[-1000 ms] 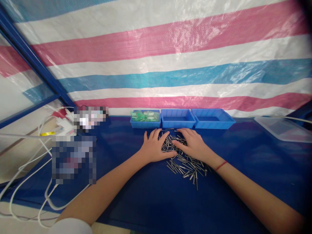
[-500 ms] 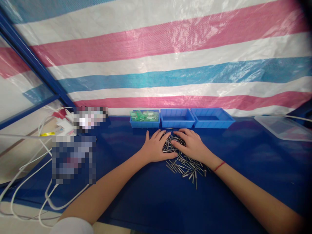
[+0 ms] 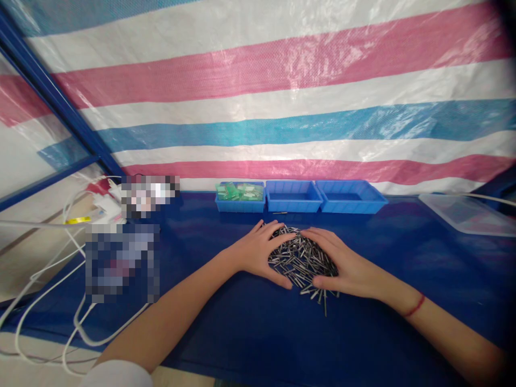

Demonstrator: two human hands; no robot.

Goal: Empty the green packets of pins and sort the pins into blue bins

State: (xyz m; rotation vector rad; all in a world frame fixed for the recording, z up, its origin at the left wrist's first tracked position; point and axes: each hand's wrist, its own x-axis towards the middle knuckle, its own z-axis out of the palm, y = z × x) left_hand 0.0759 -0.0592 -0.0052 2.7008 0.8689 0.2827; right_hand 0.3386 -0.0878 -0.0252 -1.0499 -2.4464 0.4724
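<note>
A heap of loose metal nails [image 3: 300,258] lies on the blue tabletop [image 3: 258,333]. Curved around its left side is my left hand [image 3: 262,252], thumb and fingers apart, touching the edge of the heap. My right hand [image 3: 342,266] cups the right side, its thumb at the near edge and its fingers along the far edge. Neither hand grasps anything. A few nails stick out toward me below the heap. One single nail [image 3: 279,213] lies apart, close to the bins.
Three blue bins stand in a row at the back: the left bin [image 3: 241,206] holds green and clear packets [image 3: 239,191], beside a middle bin [image 3: 294,205] and a right bin [image 3: 352,206]. A clear plastic lid [image 3: 463,215] lies right; white cables [image 3: 76,322] run left.
Both hands have drawn toward me, and my right hand has shifted right and turned to the heap's side. The nails are gathered into a tighter pile.
</note>
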